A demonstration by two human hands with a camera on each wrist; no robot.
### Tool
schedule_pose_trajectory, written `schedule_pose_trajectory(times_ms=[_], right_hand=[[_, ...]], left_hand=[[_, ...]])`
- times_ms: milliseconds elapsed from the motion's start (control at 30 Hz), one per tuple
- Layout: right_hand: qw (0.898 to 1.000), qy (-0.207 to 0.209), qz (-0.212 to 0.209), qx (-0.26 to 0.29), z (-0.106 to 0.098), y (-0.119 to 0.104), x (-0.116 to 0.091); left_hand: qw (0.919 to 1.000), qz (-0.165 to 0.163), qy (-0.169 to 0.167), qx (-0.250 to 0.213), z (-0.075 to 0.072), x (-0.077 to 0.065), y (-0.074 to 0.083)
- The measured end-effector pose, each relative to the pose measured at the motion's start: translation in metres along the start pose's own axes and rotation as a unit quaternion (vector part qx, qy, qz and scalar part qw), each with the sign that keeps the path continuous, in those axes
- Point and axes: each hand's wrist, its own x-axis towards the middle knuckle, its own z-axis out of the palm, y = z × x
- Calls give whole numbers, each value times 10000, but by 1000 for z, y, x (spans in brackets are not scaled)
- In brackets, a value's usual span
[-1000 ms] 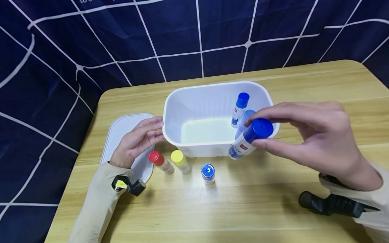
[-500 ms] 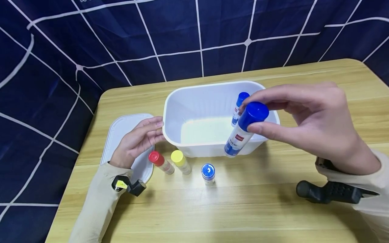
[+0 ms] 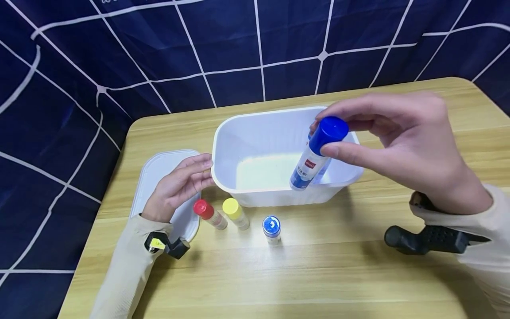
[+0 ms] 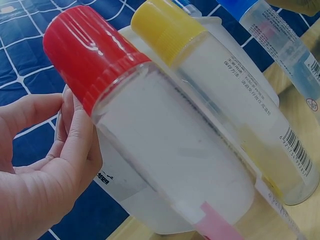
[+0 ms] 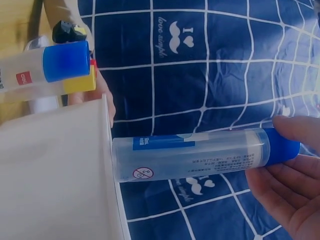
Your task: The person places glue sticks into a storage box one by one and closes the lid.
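Observation:
My right hand (image 3: 402, 137) pinches the blue cap of a clear liquid glue bottle (image 3: 308, 161) between thumb and fingers. The bottle tilts over the near right part of a white plastic box (image 3: 275, 196), its base close to the front rim. In the right wrist view, the held bottle (image 5: 200, 155) overlaps the rim edge at its base. Behind it, another blue-capped bottle in the box is mostly hidden. At the box's left rim, my left hand (image 3: 181, 184) pinches the edge with thumb and fingers. In the left wrist view, that hand (image 4: 55, 150) is partly covered by the red-capped bottle.
In front of the box stand a red-capped glue bottle (image 3: 210, 214), a yellow-capped one (image 3: 237, 214) and a blue-capped one (image 3: 272, 229). Left of the box lies a white lid (image 3: 149, 177), partly under my left forearm. A dark blue gridded cloth (image 3: 231, 48) hangs behind the wooden table (image 3: 318, 274).
My right hand has lifted the glue bottle and carried it away from me and slightly left, from the box's front right edge to over its opening. The left hand stays at the rim.

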Motion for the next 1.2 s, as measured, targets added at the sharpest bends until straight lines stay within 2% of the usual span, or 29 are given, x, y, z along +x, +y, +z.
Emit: schedule_pose_trajectory(times_ms=[167,400,667,833,933,1100,1200], right_hand=[[9998,-27,86,-149,1,2,6],[9977,-75,183,-655,2,1,11],[9964,-204,61,-820,1,9,12],[9953,-198,126,-936,2,14,12],[9918,-131,259,-1249,2,17,10],[9780,-91,584,-2002,1,22,6],[9728,-94,754,-2189,2,22,6]], left_hand=[[10000,23,45,-36,0,-3,0],[9999,34,33,-139,2,-4,-1],[9999,32,18,-116,1,-2,-2],[9999,16,50,-122,1,-2,-2],[9999,21,44,-104,2,-2,-2],[10000,22,19,-54,2,-1,-3],[10000,19,35,-6,2,0,-3]])
